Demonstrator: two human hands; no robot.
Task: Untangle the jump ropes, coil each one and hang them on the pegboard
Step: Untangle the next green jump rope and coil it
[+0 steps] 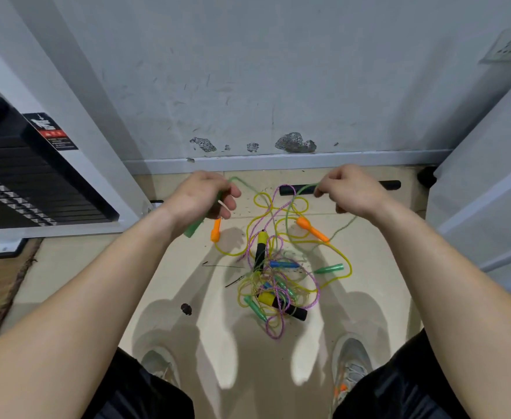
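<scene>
A tangle of jump ropes (273, 279) lies on the tiled floor between my feet: yellow, purple and green cords with orange, green, blue and yellow-black handles. My left hand (201, 196) grips a green handle (193, 227) and the green cord that loops up from it. My right hand (349, 189) pinches the same green cord (301, 190) farther along, above the pile. The cord runs down from both hands into the tangle. One orange handle (215, 230) sits just below my left hand and another (312, 228) lies under my right hand. No pegboard is in view.
A scuffed grey wall (263, 86) with a baseboard stands right ahead. A black weight stack machine (21, 176) is at the left and a white panel (487, 176) at the right. A black bar (390, 185) lies by the baseboard. My shoes (351, 361) flank the pile.
</scene>
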